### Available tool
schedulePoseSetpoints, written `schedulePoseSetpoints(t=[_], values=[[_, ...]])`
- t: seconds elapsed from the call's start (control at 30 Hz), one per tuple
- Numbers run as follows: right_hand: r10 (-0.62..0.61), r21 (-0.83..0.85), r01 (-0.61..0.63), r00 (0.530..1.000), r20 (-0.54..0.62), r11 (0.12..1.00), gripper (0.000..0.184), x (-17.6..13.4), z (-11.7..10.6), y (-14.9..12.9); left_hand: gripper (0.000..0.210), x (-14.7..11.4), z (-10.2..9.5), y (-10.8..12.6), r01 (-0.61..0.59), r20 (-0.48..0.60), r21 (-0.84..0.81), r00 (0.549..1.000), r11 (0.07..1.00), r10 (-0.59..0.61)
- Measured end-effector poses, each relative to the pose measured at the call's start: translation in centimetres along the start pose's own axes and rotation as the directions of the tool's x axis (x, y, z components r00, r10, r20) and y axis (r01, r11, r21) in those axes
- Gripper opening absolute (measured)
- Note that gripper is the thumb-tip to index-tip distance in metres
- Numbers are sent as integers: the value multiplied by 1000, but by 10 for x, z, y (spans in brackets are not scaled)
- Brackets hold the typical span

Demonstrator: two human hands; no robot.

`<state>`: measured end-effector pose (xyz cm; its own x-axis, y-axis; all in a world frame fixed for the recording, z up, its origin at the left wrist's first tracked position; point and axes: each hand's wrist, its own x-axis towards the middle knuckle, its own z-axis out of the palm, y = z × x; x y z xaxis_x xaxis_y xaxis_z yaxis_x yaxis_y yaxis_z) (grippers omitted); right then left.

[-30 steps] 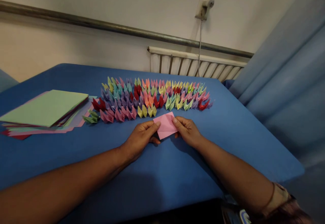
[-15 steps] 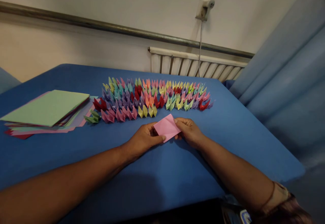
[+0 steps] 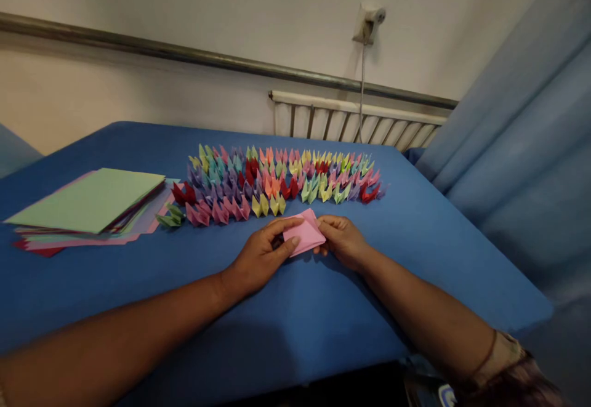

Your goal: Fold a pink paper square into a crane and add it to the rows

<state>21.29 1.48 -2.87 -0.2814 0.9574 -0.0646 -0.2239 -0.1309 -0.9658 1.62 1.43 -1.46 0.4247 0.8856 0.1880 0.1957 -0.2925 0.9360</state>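
Observation:
A pink folded square of paper point(image 3: 305, 232) is held between both hands, just above the blue table and in front of the rows of folded paper cranes point(image 3: 277, 179). My left hand point(image 3: 265, 250) grips its left side, thumb and forefinger on the upper face, the other fingers mostly hidden. On the right edge, my right hand point(image 3: 340, 237) pinches the paper between thumb and fingers. Layers show along the right corner, slightly apart. The cranes are pink, yellow, green, purple, red and other colours.
On the left lies a stack of coloured paper sheets point(image 3: 92, 201), pale green on top. A green folded piece point(image 3: 170, 216) sits beside it. Behind the blue table point(image 3: 438, 253) are a radiator point(image 3: 332, 117), a pipe and a wall socket. A blue curtain point(image 3: 521, 148) hangs at the right.
My left forefinger has come over onto the paper's upper face. The pink paper now looks smaller and more layered at its right side. The view has tilted slightly upward.

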Motion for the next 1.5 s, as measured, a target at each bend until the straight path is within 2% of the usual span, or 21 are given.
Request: schedulePoseSetpoints(t=[0.17, 0.43, 0.6, 0.9, 1.3, 1.5], values=[[-59, -131, 59, 998, 8, 990, 46, -3, 2, -3, 62, -1, 2, 4, 140, 94, -148, 987, 979, -127], [-112, -281, 109, 994, 6, 954, 49, -3, 2, -6, 47, 4, 2, 0, 176, 47, -293, 984, 940, -170], [-125, -272, 119, 992, -4, 955, 48, -2, 1, -4, 54, 5, 4, -5, 232, 92, -341, 973, 911, -213], [-115, -278, 110, 993, -2, 954, 50, -3, 5, -4, 56, 5, 5, -3, 215, 112, -268, 975, 939, -192], [-299, -410, 276, 954, 7, 869, 30, -7, 6, 1, 50, 1, 2, 4, 153, 147, -141, 980, 978, -132], [-333, -439, 304, 943, 13, 845, 25, -8, 3, 1, 38, 2, 0, 10, 204, 123, -240, 976, 949, -179]])
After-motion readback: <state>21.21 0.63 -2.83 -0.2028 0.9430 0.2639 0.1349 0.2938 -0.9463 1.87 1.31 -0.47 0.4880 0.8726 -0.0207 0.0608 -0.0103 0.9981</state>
